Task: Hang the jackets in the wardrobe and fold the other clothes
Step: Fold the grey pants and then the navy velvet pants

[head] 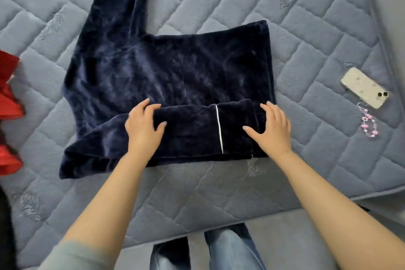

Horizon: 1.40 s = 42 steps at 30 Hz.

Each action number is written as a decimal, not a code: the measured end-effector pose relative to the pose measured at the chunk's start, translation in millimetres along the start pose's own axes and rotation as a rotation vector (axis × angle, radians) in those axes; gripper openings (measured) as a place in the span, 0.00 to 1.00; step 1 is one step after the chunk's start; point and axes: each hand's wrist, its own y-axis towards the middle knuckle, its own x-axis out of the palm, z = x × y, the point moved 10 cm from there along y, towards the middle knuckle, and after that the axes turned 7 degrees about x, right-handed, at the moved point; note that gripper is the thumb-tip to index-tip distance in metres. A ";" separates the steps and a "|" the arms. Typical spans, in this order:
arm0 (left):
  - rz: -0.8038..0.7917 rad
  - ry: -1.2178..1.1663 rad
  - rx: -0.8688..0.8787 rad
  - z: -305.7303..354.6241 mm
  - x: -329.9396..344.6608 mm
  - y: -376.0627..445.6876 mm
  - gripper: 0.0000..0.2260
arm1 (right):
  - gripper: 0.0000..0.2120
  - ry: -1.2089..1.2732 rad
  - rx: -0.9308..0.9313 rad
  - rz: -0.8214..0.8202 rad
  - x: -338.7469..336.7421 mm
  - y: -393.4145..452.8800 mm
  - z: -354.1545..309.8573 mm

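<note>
A navy garment was spread on the quilted mattress; its folded near edge was gripped by the left hand; the right hand was pressed flat, fingers straight; a phone lay well apart.

Soft, even daylight fills the view, bright without glare. Only faint shadows sit under the left hand and the right hand, just below the fingers. The navy velvet garment shows a pale sheen beyond the fingertips (its folds stay readable). The quilted mattress bows at the edges, a wide-angle bend, and corners go slightly soft.
</note>
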 end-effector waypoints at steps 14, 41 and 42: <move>-0.663 0.270 -0.011 -57.5 43.1 45.1 0.17 | 0.18 -0.039 -0.354 -0.374 1.6 64.7 -42.1; -0.391 0.275 0.088 0.2 85.5 256.6 0.39 | 0.30 -0.426 -0.352 -0.149 12.6 230.8 -149.1; -0.369 0.280 0.095 -2.1 87.7 257.8 0.39 | 0.32 -0.504 -0.340 -0.121 13.8 244.6 -150.1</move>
